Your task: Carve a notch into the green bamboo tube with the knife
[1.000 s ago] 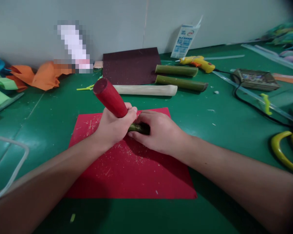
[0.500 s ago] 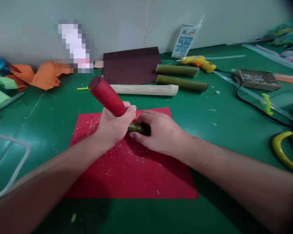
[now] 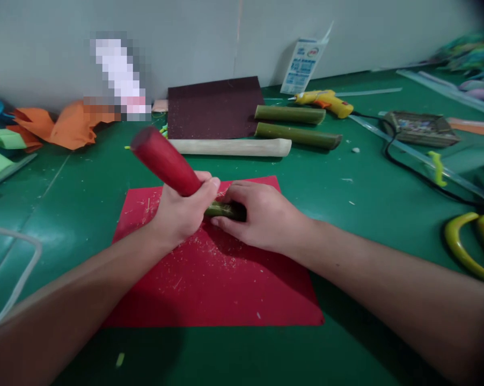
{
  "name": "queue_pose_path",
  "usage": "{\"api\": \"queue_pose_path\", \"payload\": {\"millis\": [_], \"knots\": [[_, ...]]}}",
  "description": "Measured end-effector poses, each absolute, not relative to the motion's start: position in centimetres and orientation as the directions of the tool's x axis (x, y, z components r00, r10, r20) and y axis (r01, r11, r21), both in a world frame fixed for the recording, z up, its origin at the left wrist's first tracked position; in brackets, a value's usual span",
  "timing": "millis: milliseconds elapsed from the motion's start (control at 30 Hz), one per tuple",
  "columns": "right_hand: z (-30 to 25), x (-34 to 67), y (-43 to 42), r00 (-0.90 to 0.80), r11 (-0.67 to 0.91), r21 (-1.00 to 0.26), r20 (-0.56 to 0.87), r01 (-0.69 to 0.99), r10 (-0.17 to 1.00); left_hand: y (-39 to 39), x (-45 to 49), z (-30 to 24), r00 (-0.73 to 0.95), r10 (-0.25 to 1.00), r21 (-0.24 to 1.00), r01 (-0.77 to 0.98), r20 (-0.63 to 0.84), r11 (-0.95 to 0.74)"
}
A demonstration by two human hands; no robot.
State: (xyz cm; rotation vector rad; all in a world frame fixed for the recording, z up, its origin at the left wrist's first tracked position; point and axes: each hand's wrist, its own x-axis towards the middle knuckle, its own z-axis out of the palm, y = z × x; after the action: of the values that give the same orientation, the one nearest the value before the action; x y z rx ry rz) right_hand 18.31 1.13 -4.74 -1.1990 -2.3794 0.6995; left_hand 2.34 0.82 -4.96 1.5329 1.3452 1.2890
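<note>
My left hand (image 3: pixel 180 212) is wrapped round the thick red handle (image 3: pixel 167 162) of a tool, tilted up to the left; its working end is hidden by my fingers. My right hand (image 3: pixel 264 214) grips a short piece of green bamboo (image 3: pixel 227 210) from the right, with the thumb on the near side. Close beside each other, both hands are over a red sheet (image 3: pixel 242 300) sprinkled with fine pale shavings.
Behind the sheet lie a pale peeled stick (image 3: pixel 242 147), two split bamboo pieces (image 3: pixel 296 135) and a dark board (image 3: pixel 212 107). A yellow glue gun (image 3: pixel 324 102) trails a black cord rightward. Yellow-handled scissors (image 3: pixel 461 241) lie at the right, orange paper (image 3: pixel 75 126) at the left.
The red handle has tipped further left and down, and my left hand has shifted slightly left. My right hand still holds the bamboo piece. The whole view has drifted a little.
</note>
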Motion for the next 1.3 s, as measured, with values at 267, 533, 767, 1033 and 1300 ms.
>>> {"api": "queue_pose_path", "payload": {"millis": [267, 533, 767, 1033, 1300], "knots": [[-4.75, 18.24, 1.19, -0.556, 0.509, -0.577, 0.112, 0.639, 0.824, 0.99, 2.92, -4.99, -0.019, 0.967, 0.912, 0.338, 0.253, -0.232], [-4.86, 18.47, 1.17, -0.584, 0.528, -0.612, 0.13, 0.588, 0.801, 0.95, 2.76, -4.62, 0.068, 0.975, 0.897, 0.382, 0.214, -0.223], [-4.69, 18.24, 1.11, -0.55, 0.501, -0.57, 0.1, 0.652, 0.829, 0.96, 2.72, -5.0, -0.064, 0.968, 0.943, 0.25, 0.242, -0.219], [-4.93, 18.37, 1.14, -0.572, 0.525, -0.6, 0.133, 0.603, 0.809, 0.93, 2.87, -5.1, 0.021, 0.965, 0.897, 0.363, 0.262, -0.251], [-4.9, 18.41, 1.14, -0.575, 0.526, -0.591, 0.125, 0.612, 0.809, 0.64, 2.46, -4.74, 0.037, 0.976, 0.928, 0.302, 0.216, -0.217]]}}
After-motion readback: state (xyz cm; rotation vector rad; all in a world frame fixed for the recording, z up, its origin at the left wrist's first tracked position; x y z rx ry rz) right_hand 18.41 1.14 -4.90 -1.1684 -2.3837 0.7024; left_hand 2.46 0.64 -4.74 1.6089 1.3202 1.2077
